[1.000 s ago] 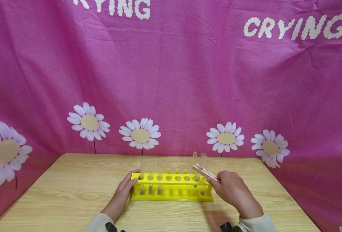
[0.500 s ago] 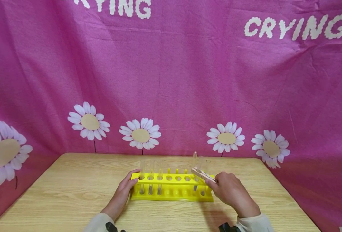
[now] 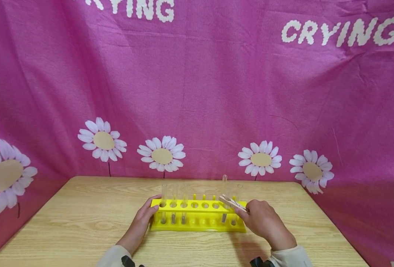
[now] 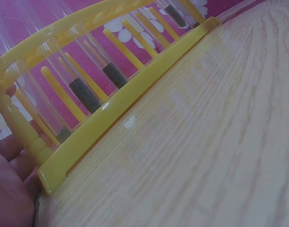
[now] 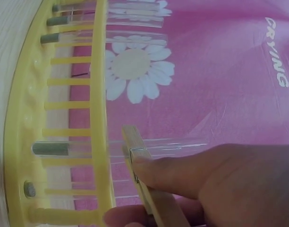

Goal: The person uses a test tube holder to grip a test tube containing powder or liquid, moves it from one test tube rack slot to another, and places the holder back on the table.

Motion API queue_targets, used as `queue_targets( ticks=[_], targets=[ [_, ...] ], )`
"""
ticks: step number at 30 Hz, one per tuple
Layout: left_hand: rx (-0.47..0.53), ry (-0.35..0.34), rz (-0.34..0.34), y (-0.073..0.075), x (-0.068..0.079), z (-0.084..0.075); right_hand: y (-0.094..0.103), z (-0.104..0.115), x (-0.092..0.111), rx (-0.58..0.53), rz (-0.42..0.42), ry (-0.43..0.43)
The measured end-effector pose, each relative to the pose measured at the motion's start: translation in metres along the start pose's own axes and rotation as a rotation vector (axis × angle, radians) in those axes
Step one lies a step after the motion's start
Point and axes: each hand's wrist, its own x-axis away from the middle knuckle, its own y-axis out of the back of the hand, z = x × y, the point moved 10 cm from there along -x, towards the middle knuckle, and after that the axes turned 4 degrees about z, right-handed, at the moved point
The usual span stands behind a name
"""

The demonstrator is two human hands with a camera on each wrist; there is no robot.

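A yellow test tube rack (image 3: 200, 228) stands on the table. My left hand (image 3: 138, 224) grips its left end, thumb at the top plate and fingers behind. In my right hand (image 3: 267, 224) is a wooden test tube holder (image 3: 230, 202), thumb along its side by the wire spring. The holder's jaws clasp a clear test tube (image 5: 80, 149) with dark grey material in its bottom. That tube passes through a hole near the rack's right end, its bottom close over the base. Beside it, the end slot holds another tube (image 5: 30, 189), partly hidden by my hand in the head view.
Three test tubes (image 3: 173, 196) with dark contents stand in the rack's left holes. Several yellow pegs (image 3: 204, 196) rise along the back. An upturned tube (image 3: 225, 178) shows behind the right end. A pink flowered cloth (image 3: 203, 92) hangs behind the wooden table (image 3: 66, 222).
My right hand has moved slightly left and down with the holder. The clasped tube has gone lower through its hole, nearer the base. My left hand stays on the rack.
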Motion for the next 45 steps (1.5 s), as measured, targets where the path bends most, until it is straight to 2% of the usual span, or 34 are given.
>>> queue_targets(
  ticks=[17, 45],
  targets=[
    [-0.008, -0.003, -0.006, 0.001, 0.002, 0.0, -0.003, -0.001, -0.003, -0.008, -0.006, 0.019],
    [0.008, -0.003, -0.003, 0.001, 0.0, 0.001, -0.01, -0.004, -0.004, -0.012, 0.036, -0.014]
  ],
)
